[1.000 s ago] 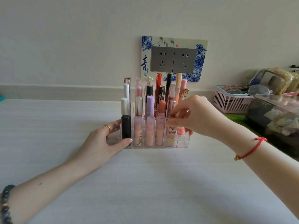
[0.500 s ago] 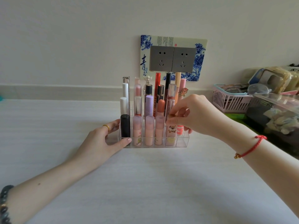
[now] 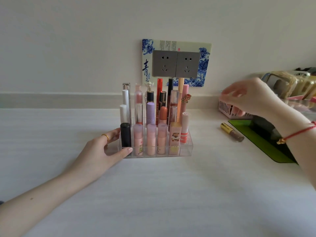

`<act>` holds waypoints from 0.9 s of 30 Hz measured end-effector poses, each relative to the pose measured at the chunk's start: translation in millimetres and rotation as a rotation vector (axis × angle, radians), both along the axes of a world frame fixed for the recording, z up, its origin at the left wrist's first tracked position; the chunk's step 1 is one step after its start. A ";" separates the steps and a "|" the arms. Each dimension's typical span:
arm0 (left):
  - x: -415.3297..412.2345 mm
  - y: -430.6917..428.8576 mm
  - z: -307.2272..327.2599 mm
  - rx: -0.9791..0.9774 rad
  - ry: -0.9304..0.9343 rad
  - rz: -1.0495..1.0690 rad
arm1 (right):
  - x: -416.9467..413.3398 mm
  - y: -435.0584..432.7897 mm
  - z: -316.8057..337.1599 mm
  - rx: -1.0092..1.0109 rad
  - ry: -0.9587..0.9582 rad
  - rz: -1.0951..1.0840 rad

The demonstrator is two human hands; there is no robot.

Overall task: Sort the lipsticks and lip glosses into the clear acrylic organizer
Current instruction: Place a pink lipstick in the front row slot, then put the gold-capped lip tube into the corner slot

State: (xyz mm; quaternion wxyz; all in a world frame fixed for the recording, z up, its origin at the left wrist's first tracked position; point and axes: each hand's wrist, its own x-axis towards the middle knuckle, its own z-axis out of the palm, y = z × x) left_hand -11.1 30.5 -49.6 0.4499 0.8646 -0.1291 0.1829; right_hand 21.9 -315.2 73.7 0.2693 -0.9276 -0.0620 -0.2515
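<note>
Step in hand: between placements. The clear acrylic tiered organizer [image 3: 188,148] stood on the white wood-grain tabletop [image 3: 153,194], in front of the grey double wall socket with blue-and-white floral surround [image 3: 176,64]. Nearly every cell held an upright tube, among them a short black cylindrical lipstick [image 3: 125,135] at front left and a square pink lipstick case with a bear print [image 3: 175,134] near front right. The front right corner cell looked vacant.

One item remained outside: a brown lip gloss tube with a gold cap [image 3: 232,132], lying on its side on the tabletop. It was well apart from the organizer, to its right, just beside the edge of a green mat [image 3: 248,139].

Next move, as judged: the right hand lowers to the gloss tube, pinches it, turns it upright and drops it into the vacant cell. The neighbouring tubes stand close, so a straight vertical entry is needed.

Left hand [image 3: 106,149]: forearm laid across the table and fingers extended. The thumb pressed the organizer's front left corner and the ringed finger rested on its left wall, bracing it rather than gripping.

Right hand [image 3: 248,98]: raised in the air above a pink slatted plastic basket [image 3: 225,107], wrist bent down. The fingers were apart and motion-blurred, with nothing visible between them, so it appeared empty.
</note>
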 end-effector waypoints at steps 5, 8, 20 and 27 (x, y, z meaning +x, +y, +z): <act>0.1 1.0 -1.4 -0.003 0.021 0.016 | 26.9 -37.5 -45.7 -0.100 0.220 -0.172; 0.2 0.8 -1.8 -0.003 0.024 0.029 | 35.3 -41.0 -63.2 -0.114 0.283 -0.200; -2.9 -1.5 1.2 -0.006 0.034 0.032 | 44.0 -39.2 -85.9 -0.159 0.355 -0.244; -1.5 0.2 1.0 0.012 0.032 0.018 | 27.8 -23.1 -38.4 0.027 0.243 -0.151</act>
